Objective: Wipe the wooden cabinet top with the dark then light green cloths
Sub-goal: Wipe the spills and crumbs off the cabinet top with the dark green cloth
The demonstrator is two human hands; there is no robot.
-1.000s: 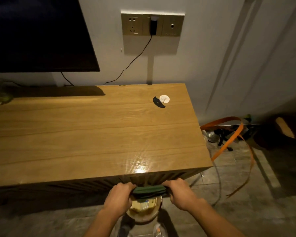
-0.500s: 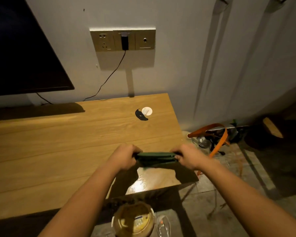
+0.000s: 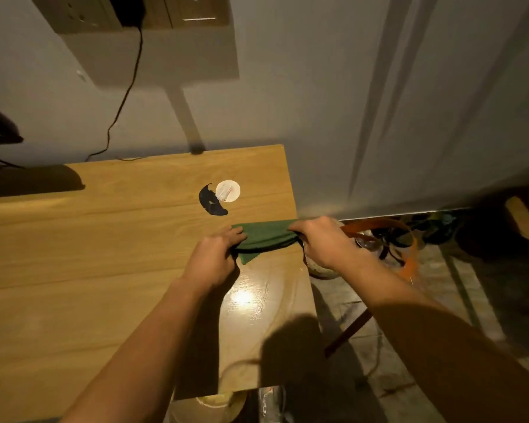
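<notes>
Left hand [image 3: 214, 257] and right hand [image 3: 321, 242] each pinch one end of the dark green cloth [image 3: 266, 236], fingers curled round it. It's stretched between them in a bunched, folded band, low over the right edge of the surface [image 3: 104, 239]; can't tell if it's touching.

My guess is the wiping is only just getting going, so most of the dark-cloth pass is left, plus the whole second pass. The light green cloth isn't in view at all.

The cloth looks soft and matte. The surface is pale wood with long straight grain. A glossy patch [image 3: 242, 297] near the front right corner catches the light, maybe damp, hard to say. A flat white disc [image 3: 228, 190] and a curved black scrap [image 3: 209, 199] sit touching toward the back right corner.
</notes>
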